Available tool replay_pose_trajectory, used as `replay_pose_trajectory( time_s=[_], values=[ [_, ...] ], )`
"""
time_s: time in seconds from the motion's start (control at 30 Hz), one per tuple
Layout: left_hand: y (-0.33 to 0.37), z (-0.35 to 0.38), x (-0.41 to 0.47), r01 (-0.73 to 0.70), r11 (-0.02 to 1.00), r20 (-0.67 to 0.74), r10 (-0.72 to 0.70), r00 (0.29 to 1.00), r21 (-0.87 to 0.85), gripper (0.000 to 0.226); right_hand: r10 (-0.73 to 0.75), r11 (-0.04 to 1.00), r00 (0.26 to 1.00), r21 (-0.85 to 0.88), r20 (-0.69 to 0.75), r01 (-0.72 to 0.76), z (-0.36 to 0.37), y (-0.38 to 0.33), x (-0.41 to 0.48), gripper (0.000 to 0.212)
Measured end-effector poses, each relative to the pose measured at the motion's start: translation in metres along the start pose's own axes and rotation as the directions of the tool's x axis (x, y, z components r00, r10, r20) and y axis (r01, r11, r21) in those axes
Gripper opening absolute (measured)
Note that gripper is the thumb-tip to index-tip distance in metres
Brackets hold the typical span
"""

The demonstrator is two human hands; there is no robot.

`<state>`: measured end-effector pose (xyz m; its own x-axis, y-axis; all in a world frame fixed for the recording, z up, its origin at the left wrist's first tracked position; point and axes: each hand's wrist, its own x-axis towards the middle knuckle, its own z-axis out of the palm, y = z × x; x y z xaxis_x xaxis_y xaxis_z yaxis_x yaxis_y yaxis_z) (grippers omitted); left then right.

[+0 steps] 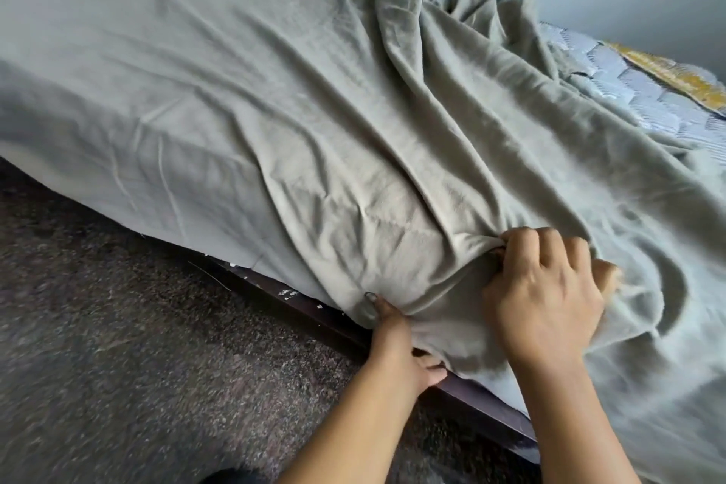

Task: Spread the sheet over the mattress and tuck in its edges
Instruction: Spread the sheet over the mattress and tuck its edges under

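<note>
Draping limp, the sheet (275, 110) grips best at its near hem; right hand (550, 295) clenches a fold, left hand (396, 346) pinches the hem.

The mattress (636, 90) lies on a dark wooden bed frame (491, 416), which stands on a speckled dark floor (118, 365). A grey-beige sheet (235, 90) covers most of the mattress and hangs over its near side. The sheet is smooth at the left and bunched in folds toward the right, where quilted ticking shows bare
</note>
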<state>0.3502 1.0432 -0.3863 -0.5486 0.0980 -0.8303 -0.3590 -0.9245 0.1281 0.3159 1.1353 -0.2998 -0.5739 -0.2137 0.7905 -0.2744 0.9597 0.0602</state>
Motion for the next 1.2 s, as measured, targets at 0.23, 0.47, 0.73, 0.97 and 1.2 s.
replay_pose_trajectory(
  time_s=[0.23, 0.47, 0.73, 0.97, 1.2],
  values=[
    [-0.040, -0.044, -0.041, -0.077, 0.968, 0.045, 0.069, 0.997, 0.237, 0.036, -0.082, 0.994, 0.963, -0.044, 0.258, 0.096, -0.045, 0.017, 0.004, 0.018],
    [-0.092, -0.035, -0.066, -0.067, 0.888, 0.194, -0.026, 0.981, 0.456, 0.029, 0.094, 0.982, 0.865, -0.190, 0.493, 0.002, -0.105, 0.097, -0.036, 0.053],
    [-0.171, -0.015, -0.061, -0.065, 0.887, 0.222, -0.043, 0.974, 0.457, 0.040, 0.179, 0.954, 0.816, -0.300, 0.549, -0.007, -0.135, 0.186, -0.066, 0.052],
    [-0.223, 0.015, -0.045, -0.068, 0.925, 0.230, -0.021, 0.973, 0.374, 0.047, 0.113, 0.968, 0.829, -0.251, 0.548, 0.034, -0.134, 0.231, -0.067, 0.046],
    [-0.250, 0.058, -0.011, -0.234, 0.904, 0.064, 0.226, 0.972, 0.357, 0.019, 0.076, 0.988, 0.880, -0.156, 0.469, -0.003, -0.115, 0.262, -0.064, 0.034]
  ],
)
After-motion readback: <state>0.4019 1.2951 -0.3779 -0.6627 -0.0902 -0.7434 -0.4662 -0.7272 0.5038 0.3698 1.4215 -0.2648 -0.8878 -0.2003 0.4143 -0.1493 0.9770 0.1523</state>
